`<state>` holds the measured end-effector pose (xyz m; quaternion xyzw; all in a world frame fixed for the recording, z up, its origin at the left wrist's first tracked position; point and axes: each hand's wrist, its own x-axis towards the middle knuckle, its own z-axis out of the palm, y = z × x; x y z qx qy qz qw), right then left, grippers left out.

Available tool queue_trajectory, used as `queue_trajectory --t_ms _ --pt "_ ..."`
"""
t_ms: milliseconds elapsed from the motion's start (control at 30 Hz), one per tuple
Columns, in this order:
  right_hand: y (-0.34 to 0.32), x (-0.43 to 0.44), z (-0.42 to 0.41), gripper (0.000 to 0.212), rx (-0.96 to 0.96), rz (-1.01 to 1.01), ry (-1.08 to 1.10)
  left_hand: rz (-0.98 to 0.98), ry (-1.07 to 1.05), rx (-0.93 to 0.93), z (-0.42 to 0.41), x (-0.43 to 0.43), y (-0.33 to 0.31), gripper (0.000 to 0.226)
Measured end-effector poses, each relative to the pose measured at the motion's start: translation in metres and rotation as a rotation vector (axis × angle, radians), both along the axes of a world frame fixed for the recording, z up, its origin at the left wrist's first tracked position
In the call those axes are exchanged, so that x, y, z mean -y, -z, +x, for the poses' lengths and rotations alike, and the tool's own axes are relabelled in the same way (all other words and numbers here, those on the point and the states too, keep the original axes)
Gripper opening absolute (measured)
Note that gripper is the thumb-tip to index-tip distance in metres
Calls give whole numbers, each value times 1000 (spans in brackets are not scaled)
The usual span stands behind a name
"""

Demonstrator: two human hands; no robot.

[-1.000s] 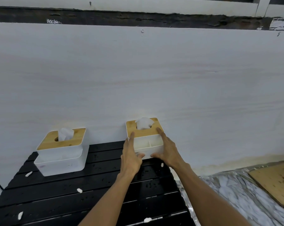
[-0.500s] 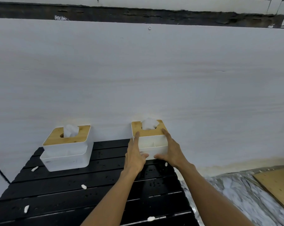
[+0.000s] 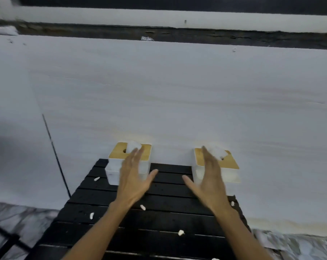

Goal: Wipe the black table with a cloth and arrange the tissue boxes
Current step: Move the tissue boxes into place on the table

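Left tissue box (image 3: 118, 154) and right tissue box (image 3: 231, 164) stand well apart at the back of the black bench (image 3: 168, 214), against the wall (image 3: 177, 100). In the head view, the left hand (image 3: 134, 177) and right hand (image 3: 209, 179) are in front of them. Each grip is spread with straight fingers and holds nothing.

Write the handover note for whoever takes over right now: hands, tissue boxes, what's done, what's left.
Left hand: open, fingers straight, in front of the left tissue box; blur hides whether they touch.
Right hand: open, at the right tissue box.
Done: both boxes stand apart at the back of the black table, against the wall.
Left: white scraps litter the table; no cloth in view, so wiping looks undone.
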<state>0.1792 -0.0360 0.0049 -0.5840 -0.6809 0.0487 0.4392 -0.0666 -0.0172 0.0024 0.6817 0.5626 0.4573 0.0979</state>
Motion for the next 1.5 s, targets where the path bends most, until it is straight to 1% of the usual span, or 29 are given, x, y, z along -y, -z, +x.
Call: queue_trajectory --t_ms 100,167,267,367,433,533,633,767,833,967,1133,1300,1500 --pt "0 -10 -66 117 -4 -154 -146 -85 -163 -80 -65 -8 2 90" --pt "5 -18 -103 125 -4 -264 -204 -183 -175 -56 -96 -15 6 95" --pt "18 -36 -143 135 -1 -404 -227 -340 -48 21 -124 -28 15 106" --pt "30 -56 -166 140 8 -469 -185 -413 156 152 -131 -37 17 110" --pt "35 -66 -173 138 35 -505 -166 -457 199 140 -130 -43 17 113" --pt "40 -73 -178 128 33 -482 -150 -476 207 97 -126 -54 23 111" --pt "43 -76 -180 119 7 -442 -132 -476 133 130 -121 -61 32 111" --pt "45 -69 -174 116 -54 -386 -151 -418 76 156 -112 -57 37 108" --pt "42 -62 -168 114 -85 -343 -162 -362 76 185 -106 -51 38 106" --pt "30 -41 -147 111 -110 -208 -176 -180 113 221 -84 -33 29 103" --pt "13 -19 -113 109 -121 -91 -145 -25 139 192 -43 -10 11 99" --pt "15 -9 -77 111 -117 -87 -103 -37 170 178 -5 0 6 101" --pt "33 -9 -46 109 -138 -175 -122 -123 165 172 21 2 22 97"
